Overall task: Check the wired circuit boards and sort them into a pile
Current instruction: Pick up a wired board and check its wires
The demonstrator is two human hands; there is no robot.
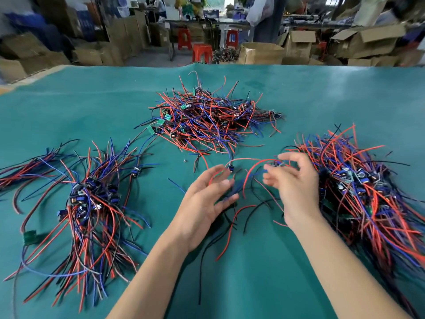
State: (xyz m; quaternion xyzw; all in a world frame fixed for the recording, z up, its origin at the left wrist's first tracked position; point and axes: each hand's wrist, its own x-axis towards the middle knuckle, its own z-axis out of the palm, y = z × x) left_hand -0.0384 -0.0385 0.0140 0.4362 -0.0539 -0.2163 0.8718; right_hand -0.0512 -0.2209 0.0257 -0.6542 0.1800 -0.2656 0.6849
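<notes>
Three heaps of wired circuit boards lie on the teal table (276,261): a tangled one at the centre back (207,116), a combed one at the left (92,199) and one at the right (368,187). Between my hands, a few loose boards trail red, blue and black wires (243,192). My left hand (207,201) is held palm inward with its fingers straight. A small blue component (231,168) sits at its fingertips. My right hand (294,180) has curled fingers and pinches a blurred wired board (276,164) between thumb and forefinger.
A green board (30,234) lies at the left heap's edge. A tiny loose part (184,160) sits in front of the centre heap. Beyond the table's far edge stand cardboard boxes (259,52), red stools (202,52) and people at benches.
</notes>
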